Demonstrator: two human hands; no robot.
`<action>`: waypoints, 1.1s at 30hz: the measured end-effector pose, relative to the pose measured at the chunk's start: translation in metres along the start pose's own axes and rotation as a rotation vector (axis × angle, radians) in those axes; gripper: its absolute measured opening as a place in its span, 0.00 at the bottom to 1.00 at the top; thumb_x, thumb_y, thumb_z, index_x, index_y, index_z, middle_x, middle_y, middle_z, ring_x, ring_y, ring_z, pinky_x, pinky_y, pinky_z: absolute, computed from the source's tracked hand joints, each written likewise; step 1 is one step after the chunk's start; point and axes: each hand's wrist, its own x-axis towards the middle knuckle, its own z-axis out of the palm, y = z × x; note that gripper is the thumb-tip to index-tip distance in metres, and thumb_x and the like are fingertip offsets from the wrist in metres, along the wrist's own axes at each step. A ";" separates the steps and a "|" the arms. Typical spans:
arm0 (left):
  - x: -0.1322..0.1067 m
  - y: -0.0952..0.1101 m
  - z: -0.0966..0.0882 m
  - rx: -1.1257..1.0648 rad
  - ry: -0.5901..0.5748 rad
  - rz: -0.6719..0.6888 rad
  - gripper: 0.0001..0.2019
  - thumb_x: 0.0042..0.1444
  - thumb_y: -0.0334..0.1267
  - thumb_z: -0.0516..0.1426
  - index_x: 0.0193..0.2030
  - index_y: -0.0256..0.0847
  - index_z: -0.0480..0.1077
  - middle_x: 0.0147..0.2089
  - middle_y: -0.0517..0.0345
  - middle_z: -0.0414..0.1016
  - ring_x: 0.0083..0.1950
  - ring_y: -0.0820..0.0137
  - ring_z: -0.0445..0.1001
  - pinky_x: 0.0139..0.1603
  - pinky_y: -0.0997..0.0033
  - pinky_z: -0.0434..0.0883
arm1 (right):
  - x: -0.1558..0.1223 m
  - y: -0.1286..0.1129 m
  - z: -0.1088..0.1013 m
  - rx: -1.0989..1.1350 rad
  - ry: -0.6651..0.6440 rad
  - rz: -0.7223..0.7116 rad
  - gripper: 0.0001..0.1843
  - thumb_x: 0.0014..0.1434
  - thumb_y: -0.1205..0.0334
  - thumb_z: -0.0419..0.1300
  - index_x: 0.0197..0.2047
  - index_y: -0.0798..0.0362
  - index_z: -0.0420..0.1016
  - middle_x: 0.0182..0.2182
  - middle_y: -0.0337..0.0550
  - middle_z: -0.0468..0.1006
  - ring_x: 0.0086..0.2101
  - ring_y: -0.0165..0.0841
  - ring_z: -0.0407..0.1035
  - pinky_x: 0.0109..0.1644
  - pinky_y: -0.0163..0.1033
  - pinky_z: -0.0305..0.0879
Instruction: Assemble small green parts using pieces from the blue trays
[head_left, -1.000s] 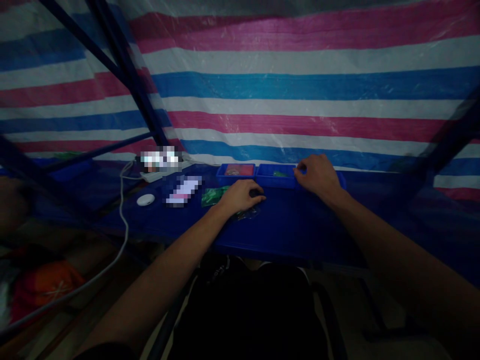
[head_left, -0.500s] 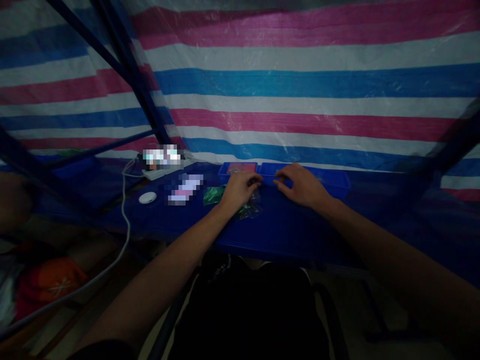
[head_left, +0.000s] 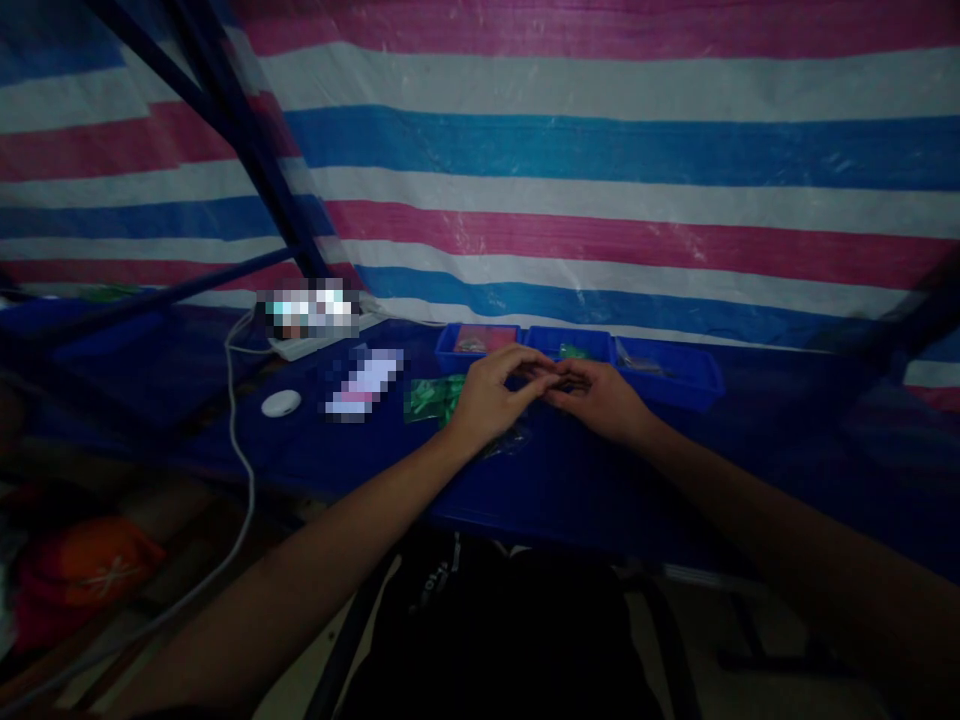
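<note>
My left hand [head_left: 495, 398] and my right hand [head_left: 600, 398] meet at the fingertips above the blue table [head_left: 570, 490]. The fingers of both are curled and pressed together; anything between them is hidden or too small to make out. Beside my left hand lie green packets [head_left: 431, 398], and a clear plastic bag [head_left: 511, 440] shows partly beneath it. Just beyond the hands stand a blue bin with a pinkish-red packet [head_left: 487, 338], one with something green [head_left: 574, 351], and a longer blue bin [head_left: 686, 380] with thin items.
To the left lie a phone-like blurred object [head_left: 366, 383], a round white case [head_left: 281, 403] and a white power strip [head_left: 319, 343] with its cable [head_left: 244, 450]. Blue frame bars [head_left: 255, 150] rise at the left. A striped sheet [head_left: 562, 150] hangs behind. Another person's orange-red clothing [head_left: 97, 570] shows at lower left.
My right hand has moved left and lower to meet my left hand, which has shifted slightly right. The middle bin's green contents now show. The head view has tilted a little.
</note>
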 end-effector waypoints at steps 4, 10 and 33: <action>-0.002 0.000 -0.004 0.006 0.034 -0.051 0.17 0.63 0.39 0.63 0.57 0.41 0.73 0.53 0.48 0.80 0.50 0.65 0.80 0.54 0.59 0.78 | -0.002 -0.007 -0.001 0.052 0.037 0.049 0.13 0.56 0.52 0.70 0.43 0.48 0.79 0.39 0.43 0.83 0.36 0.37 0.77 0.36 0.40 0.73; -0.007 -0.004 -0.015 -0.035 -0.019 -0.140 0.12 0.65 0.38 0.61 0.54 0.45 0.75 0.52 0.52 0.82 0.51 0.64 0.81 0.57 0.56 0.78 | -0.004 -0.021 -0.002 -0.032 0.146 0.009 0.16 0.58 0.49 0.69 0.45 0.49 0.82 0.39 0.45 0.84 0.32 0.35 0.76 0.37 0.44 0.74; 0.002 -0.019 -0.015 -0.128 -0.212 -0.055 0.21 0.64 0.40 0.61 0.62 0.42 0.70 0.42 0.52 0.82 0.43 0.66 0.80 0.50 0.61 0.76 | 0.004 -0.011 -0.008 -0.143 0.244 -0.178 0.11 0.57 0.52 0.69 0.38 0.50 0.78 0.37 0.44 0.81 0.38 0.38 0.75 0.42 0.46 0.74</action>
